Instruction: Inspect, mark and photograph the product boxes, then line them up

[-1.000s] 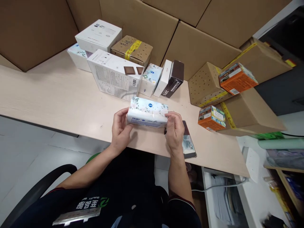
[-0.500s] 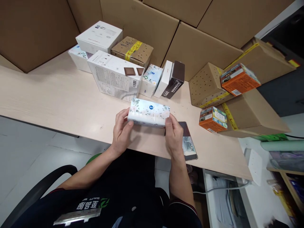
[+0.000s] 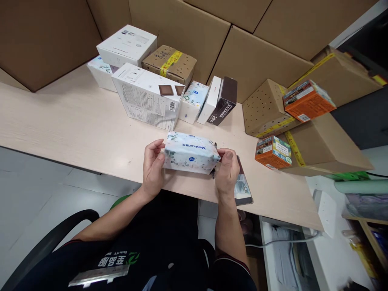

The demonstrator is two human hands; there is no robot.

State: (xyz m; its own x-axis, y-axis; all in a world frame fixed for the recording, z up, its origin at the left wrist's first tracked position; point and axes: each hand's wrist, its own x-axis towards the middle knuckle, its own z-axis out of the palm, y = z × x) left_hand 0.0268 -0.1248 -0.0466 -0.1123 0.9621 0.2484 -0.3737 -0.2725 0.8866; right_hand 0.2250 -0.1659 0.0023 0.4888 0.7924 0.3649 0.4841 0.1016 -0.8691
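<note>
A white soft pack of tissues (image 3: pixel 191 151) with a pale floral print and blue lettering is held above the near part of the desk. My left hand (image 3: pixel 154 169) is loosely closed at its left end, thumb and curled fingertips at the edge. At the other end, my right hand (image 3: pixel 226 171) pinches the crimped wrapper between thumb and fingers. Partly behind my right hand, a dark flat device, apparently a phone or tablet (image 3: pixel 243 190), lies on the desk.
Behind the pack stand a white printed box (image 3: pixel 145 95), another tissue pack (image 3: pixel 195 99), a slim white box (image 3: pixel 210 101) and a dark brown box (image 3: pixel 226 101). Cardboard boxes (image 3: pixel 263 109) and orange cartons (image 3: pixel 273 152) are at the right. The desk's front edge (image 3: pixel 121 180) runs below my hands.
The tissue pack has turned about its long axis, bringing the blue lettering into view, and sits slightly lower. My right hand has shifted right to the pack's crimped end; the left grip looks looser.
</note>
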